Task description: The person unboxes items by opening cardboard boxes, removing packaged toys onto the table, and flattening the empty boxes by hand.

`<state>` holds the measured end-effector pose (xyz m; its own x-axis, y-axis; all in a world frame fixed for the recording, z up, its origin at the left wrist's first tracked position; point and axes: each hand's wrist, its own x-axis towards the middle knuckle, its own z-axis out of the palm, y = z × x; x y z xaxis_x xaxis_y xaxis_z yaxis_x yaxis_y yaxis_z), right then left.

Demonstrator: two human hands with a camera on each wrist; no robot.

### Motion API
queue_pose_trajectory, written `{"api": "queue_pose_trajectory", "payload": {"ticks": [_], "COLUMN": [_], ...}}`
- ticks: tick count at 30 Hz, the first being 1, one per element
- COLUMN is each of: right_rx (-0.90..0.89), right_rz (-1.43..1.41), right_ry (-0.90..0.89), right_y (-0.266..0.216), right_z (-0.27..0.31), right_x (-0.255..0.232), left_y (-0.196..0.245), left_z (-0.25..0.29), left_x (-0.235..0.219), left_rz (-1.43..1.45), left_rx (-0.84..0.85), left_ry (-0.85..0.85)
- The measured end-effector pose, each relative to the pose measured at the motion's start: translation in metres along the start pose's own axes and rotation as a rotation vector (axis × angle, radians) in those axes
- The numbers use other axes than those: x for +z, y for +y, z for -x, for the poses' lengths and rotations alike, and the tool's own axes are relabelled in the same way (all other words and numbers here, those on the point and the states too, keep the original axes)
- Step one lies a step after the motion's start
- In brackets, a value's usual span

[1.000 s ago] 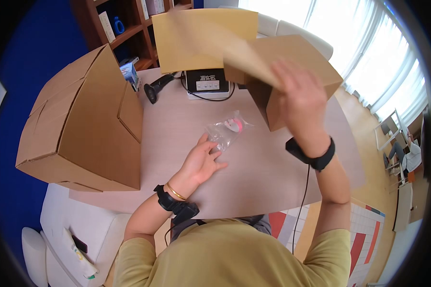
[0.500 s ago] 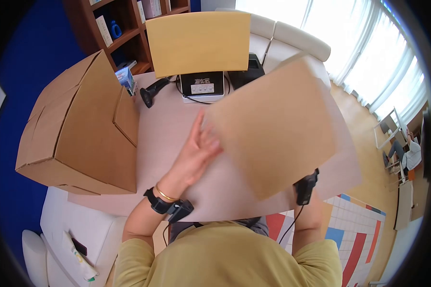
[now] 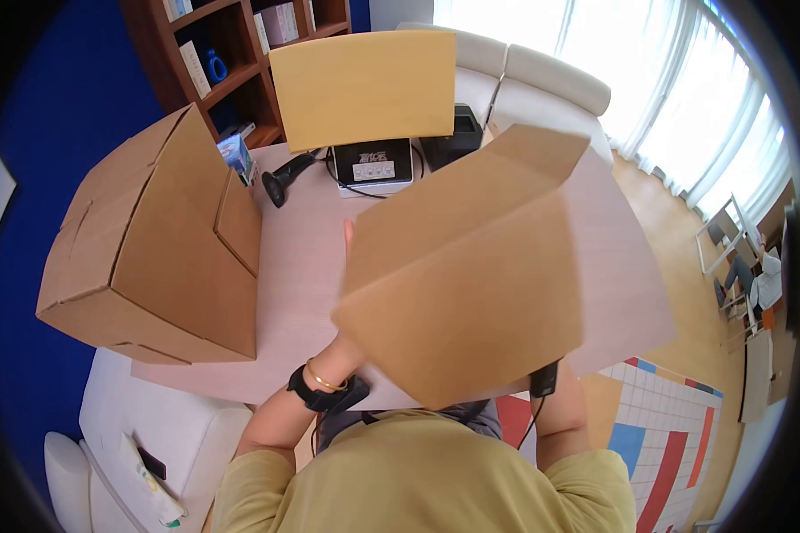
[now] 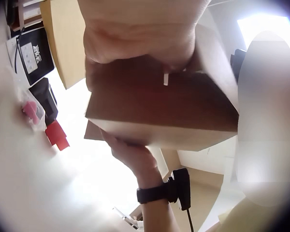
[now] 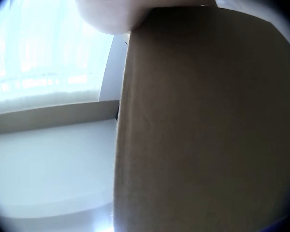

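Note:
A small cardboard box (image 3: 471, 293) is held tilted above the table (image 3: 302, 266), near the person's body. The left hand (image 3: 338, 355) grips its left side; most of its fingers are behind the box, with one fingertip showing at the edge. In the left wrist view the left hand (image 4: 140, 29) lies against the box (image 4: 159, 106), and the right hand (image 4: 135, 157) holds the opposite side. The right hand is hidden behind the box in the head view. Its skin (image 5: 116, 14) shows at the box edge in the right wrist view.
A large carton (image 3: 187, 258) stands at the left. Behind are a yellow panel (image 3: 360, 89), a black scanner (image 3: 284, 178), a black-and-white box (image 3: 373, 169) and a black device (image 3: 458, 133). A clear bag with a pink item (image 4: 31, 111) and a red object (image 4: 57, 135) lie on the table.
The right hand has brought the small box from the table's back right towards the body, turning it. The left hand has moved from beside the clear bag onto the box.

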<state>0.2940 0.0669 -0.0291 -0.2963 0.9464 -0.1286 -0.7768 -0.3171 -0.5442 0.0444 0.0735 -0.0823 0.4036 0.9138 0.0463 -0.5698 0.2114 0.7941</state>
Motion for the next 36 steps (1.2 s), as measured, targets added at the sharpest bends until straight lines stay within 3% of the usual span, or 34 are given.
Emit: {"api": "queue_pose_trajectory", "payload": {"ticks": [3, 11, 15, 17, 18, 20, 21, 24, 27, 31, 33, 36], "right_rx": [-0.05, -0.16, -0.218, -0.261, -0.284, -0.326, -0.344, -0.399, -0.453, -0.528, -0.57, -0.614], "right_rz": [-0.002, -0.006, 0.0, 0.003, 0.003, 0.006, 0.008, 0.008, 0.01, 0.004, 0.005, 0.012], "right_ry": [-0.004, -0.01, -0.015, -0.017, -0.015, -0.011, -0.006, 0.007, 0.027, 0.06, 0.077, 0.111], "right_y": [-0.006, -0.011, -0.015, -0.02, -0.021, -0.024, -0.025, -0.027, -0.028, -0.026, -0.026, -0.031], "right_z": [0.012, 0.046, 0.066, 0.079, 0.087, 0.102, 0.11, 0.134, 0.16, 0.192, 0.209, 0.239], "right_x": [-0.005, -0.016, -0.017, -0.017, -0.018, -0.018, -0.018, -0.019, -0.022, -0.027, -0.028, -0.022], "left_y": [0.002, 0.024, 0.036, 0.043, 0.048, 0.055, 0.051, 0.052, 0.043, 0.024, 0.016, 0.013], "left_z": [0.009, 0.056, 0.055, 0.064, 0.063, 0.058, 0.062, 0.07, 0.062, 0.047, 0.041, 0.036], "left_x": [0.009, 0.047, 0.065, 0.072, 0.073, 0.076, 0.084, 0.107, 0.105, 0.101, 0.11, 0.132], "left_rz": [-0.105, -0.634, -0.752, -1.102, -1.101, -1.558, -1.647, -1.882, -1.942, -1.839, -1.731, -1.756], "left_rx": [0.037, 0.43, 0.452, 0.463, 0.465, 0.717, 0.757, 0.684, 0.595, 0.596, 0.712, 0.786], "left_ry": [-0.005, -0.097, -0.023, -0.105, -0.116, -0.465, -0.458, -0.569, -0.52, -0.621, -0.729, -0.711]}}
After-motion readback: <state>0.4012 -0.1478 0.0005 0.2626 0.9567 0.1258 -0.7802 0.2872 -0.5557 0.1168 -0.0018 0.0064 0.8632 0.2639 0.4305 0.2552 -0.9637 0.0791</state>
